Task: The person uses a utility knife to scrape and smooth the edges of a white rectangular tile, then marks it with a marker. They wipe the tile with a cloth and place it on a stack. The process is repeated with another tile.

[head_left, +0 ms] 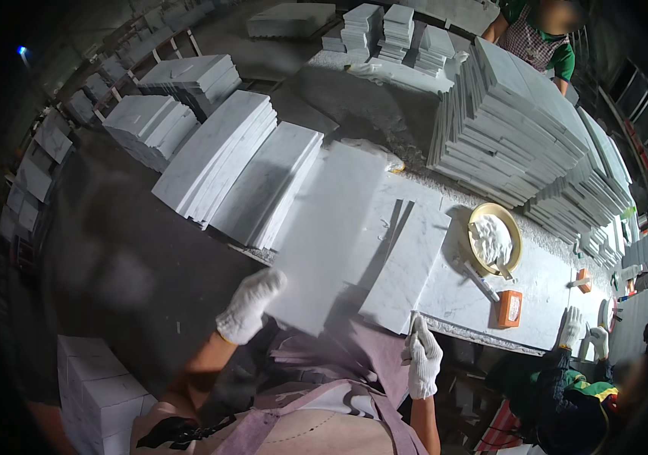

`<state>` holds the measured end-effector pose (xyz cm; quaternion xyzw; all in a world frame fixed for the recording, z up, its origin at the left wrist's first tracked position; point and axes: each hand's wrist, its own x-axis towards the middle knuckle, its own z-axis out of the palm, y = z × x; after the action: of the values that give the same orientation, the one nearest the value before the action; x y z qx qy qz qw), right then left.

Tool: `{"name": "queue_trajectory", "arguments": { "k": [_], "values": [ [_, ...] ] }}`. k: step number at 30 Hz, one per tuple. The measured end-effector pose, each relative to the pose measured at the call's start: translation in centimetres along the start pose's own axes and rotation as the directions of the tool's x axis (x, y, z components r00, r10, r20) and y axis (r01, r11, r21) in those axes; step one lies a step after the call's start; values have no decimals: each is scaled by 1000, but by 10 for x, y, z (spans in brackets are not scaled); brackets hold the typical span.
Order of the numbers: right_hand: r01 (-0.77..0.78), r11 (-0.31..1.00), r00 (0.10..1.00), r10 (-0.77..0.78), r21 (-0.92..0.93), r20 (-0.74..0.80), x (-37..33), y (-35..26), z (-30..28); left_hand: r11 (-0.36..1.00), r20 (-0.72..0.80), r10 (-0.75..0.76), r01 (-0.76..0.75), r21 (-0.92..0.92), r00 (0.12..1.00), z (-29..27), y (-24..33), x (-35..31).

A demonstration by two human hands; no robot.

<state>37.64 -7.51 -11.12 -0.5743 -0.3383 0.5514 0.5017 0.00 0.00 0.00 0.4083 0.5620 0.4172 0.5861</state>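
Both my hands wear white knit gloves. My left hand grips the near left corner of a long white marble slab that is lifted and tilted over the workbench. My right hand is at the near edge of the bench, closed around a thin dark tool, just below a smaller marble slab that lies flat. The two slabs sit side by side, the long one overlapping the smaller one's left edge.
Stacks of marble tiles rise at the back right, and more stacks lean to the left. A yellow bowl of white paste, a white stick and an orange box lie on the bench. Two other people work nearby.
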Motion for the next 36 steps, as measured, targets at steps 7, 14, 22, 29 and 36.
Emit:
{"name": "queue_trajectory", "arguments": {
  "k": [7,14,22,29,36],
  "values": [
    [-77,996,997,78,-39,12,-19,-15,22,993,-149,-37,20,-114,988,-45,36,55],
    [-3,968,1000,-5,-253,-31,-15,-11,34,975,-248,-197,163,-149,949,-85,33,92],
    [-227,963,974,225,-143,-29,-11,-35,29,709,-434,-139,-217,-671,890,-105,-9,49],
    [-316,949,949,316,21,-10,-11,-26,17,853,-604,514,-440,282,609,-60,16,2],
    [-266,963,935,267,39,-231,-24,-11,-2,240,591,477,-743,624,650,111,-52,31]
  ]
}}
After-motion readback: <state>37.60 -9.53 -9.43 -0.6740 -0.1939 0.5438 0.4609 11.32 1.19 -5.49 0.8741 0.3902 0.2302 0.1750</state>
